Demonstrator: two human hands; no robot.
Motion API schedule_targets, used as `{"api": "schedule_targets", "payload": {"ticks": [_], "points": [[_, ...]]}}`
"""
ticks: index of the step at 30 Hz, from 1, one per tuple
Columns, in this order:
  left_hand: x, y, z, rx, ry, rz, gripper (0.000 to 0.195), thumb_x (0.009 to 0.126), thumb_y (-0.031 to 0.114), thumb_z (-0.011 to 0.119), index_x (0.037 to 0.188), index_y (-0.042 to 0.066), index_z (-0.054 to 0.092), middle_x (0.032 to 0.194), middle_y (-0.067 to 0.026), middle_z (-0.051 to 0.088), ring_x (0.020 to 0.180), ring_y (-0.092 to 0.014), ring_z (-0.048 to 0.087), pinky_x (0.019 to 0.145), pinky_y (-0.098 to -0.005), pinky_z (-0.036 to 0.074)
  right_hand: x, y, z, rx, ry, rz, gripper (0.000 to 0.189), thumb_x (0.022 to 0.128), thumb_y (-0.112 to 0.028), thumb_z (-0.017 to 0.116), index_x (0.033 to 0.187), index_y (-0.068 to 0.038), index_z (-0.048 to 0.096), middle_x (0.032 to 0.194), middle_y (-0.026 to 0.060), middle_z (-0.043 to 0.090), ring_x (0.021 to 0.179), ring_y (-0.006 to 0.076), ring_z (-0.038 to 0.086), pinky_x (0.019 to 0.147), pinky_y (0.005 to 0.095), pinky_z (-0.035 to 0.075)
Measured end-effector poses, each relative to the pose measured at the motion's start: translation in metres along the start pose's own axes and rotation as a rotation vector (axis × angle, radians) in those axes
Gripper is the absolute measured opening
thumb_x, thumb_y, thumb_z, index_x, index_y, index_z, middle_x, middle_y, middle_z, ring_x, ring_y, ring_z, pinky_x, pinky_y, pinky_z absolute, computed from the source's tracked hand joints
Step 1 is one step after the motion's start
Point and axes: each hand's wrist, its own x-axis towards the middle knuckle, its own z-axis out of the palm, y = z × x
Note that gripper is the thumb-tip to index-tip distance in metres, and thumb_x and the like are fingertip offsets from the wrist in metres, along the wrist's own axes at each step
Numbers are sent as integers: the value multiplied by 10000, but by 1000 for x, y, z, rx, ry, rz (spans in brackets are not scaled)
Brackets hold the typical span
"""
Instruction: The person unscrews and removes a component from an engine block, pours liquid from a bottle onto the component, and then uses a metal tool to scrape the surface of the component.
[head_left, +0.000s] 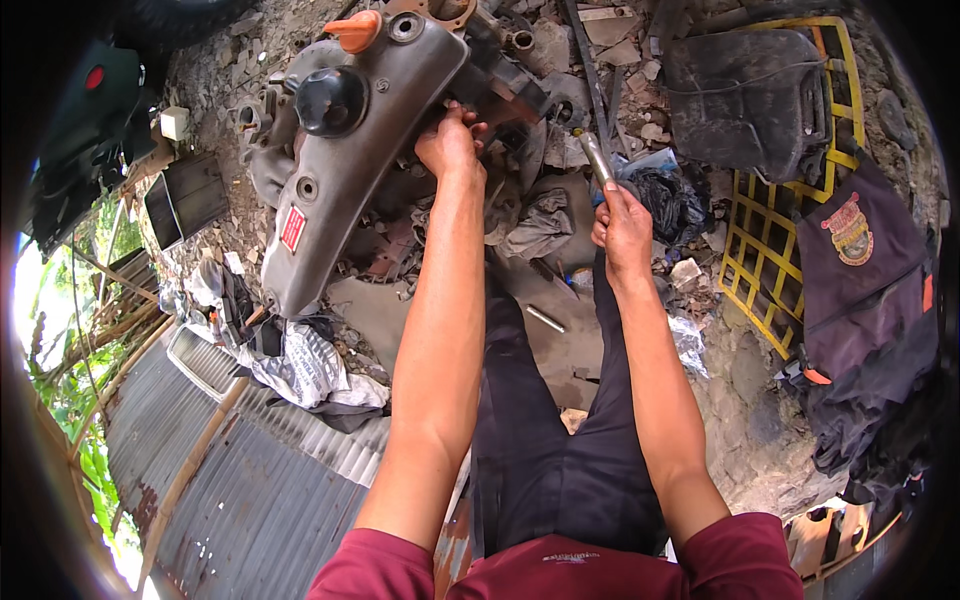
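A grey metal engine valve cover (352, 172) sits on a partly dismantled engine, with a black round cap (330, 101) and an orange plug or cap (354, 31) on it. Against the right side of the cover, my left hand (452, 142) has its fingers curled at the engine. Whether anything is between those fingers is hidden. My right hand (624, 225) grips a short metal tube-like tool (596, 156), its far end yellowish and pointing up and away, apart from the engine. A second short metal tube (545, 319) lies on the ground between my legs.
A wire brush (551, 276) and a grey rag (541, 223) lie below the engine. To the right are a black plastic bag (667, 199), a black panel or case (742, 97), a yellow metal grille (757, 262) and a dark bag (862, 255). Corrugated sheeting (247, 480) spans the lower left.
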Motion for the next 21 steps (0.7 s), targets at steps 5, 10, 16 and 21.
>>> {"api": "schedule_targets", "payload": {"ticks": [5,10,16,21], "points": [[3,7,2,-63,-45,-150,155,982,178,577,871,70,585,741,-4,614,565,-133,568,429,-235,311,-6,7,1,-21,5,14,221,1024,-276,561,1011,-57,586,636,-63,366,489,33,310,442,223,256],[22,2,-4,-427,-238,-368,189,1031,194,447,903,100,550,735,32,536,645,-113,524,437,-221,283,-10,2,8,-78,-20,-1,222,1019,-287,570,957,-74,563,643,-61,375,490,33,317,444,221,261],[12,-6,-6,-445,-247,-342,205,1041,226,424,976,99,571,814,21,563,715,-121,562,408,-205,285,-7,-11,15,-109,5,-24,231,1019,-293,569,939,-77,554,648,-61,377,491,33,318,448,219,264],[2,5,0,-98,-94,-227,147,991,226,579,935,94,612,800,3,613,601,-141,586,423,-226,293,4,-7,2,-63,-3,-30,402,973,-304,646,1207,18,589,711,-21,486,536,46,418,472,210,355]]}}
